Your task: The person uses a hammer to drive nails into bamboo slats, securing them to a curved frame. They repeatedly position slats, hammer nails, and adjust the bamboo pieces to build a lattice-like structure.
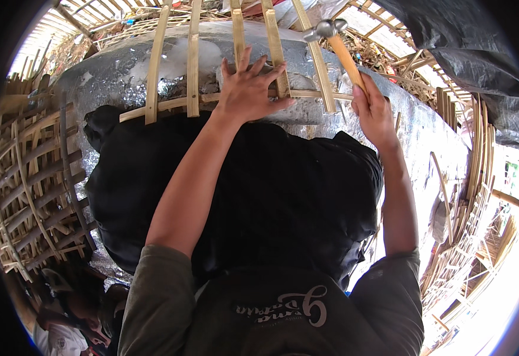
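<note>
Pressing left hand (pixel 249 89) on bamboo slats (pixel 236 98), right hand (pixel 373 113) gripping hammer (pixel 338 44)

A big silver foil-wrapped form (pixel 123 71) carries a lattice of bamboo slats (pixel 193 59) on top and a black sheet (pixel 283 196) draped below.

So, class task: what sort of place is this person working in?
Probably a bamboo craft workshop, partly open-air. The right hand holds a hammer, the left hand presses bamboo slats over a foil-covered form, and woven bamboo frames stand around.
</note>
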Demonstrator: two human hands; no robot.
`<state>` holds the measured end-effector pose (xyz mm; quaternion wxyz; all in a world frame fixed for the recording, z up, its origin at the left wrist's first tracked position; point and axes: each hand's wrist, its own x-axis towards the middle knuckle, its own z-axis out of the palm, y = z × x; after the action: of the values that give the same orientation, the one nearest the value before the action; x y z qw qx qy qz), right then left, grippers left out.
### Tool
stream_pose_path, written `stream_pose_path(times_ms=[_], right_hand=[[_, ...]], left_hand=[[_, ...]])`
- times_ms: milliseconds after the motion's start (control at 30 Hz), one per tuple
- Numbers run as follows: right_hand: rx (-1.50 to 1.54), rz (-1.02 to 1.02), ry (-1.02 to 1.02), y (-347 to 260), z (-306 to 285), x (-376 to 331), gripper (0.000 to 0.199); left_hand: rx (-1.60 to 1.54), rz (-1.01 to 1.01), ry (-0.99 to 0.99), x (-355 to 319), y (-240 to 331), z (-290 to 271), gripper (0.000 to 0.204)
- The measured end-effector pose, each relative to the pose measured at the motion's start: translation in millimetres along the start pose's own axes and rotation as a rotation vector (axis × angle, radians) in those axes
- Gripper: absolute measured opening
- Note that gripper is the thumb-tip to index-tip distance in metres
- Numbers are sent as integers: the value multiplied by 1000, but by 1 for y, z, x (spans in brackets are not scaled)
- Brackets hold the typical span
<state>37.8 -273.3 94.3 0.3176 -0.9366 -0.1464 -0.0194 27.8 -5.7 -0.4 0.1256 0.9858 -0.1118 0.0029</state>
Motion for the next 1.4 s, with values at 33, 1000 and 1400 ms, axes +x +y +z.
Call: stream_pose_path(times_ms=[33,1000,1400], right_hand=[[-28,-7,-81,-4,-5,-5,16],[-213,-108,-158,-27,-11,-26,17],[-190,12,-194,-34,-13,-31,16]], left_hand=[[-2,-1,-10,0,0,-1,93],[-78,7,93,-2,-2,7,94],[-75,1,76,-2,-1,3,90]])
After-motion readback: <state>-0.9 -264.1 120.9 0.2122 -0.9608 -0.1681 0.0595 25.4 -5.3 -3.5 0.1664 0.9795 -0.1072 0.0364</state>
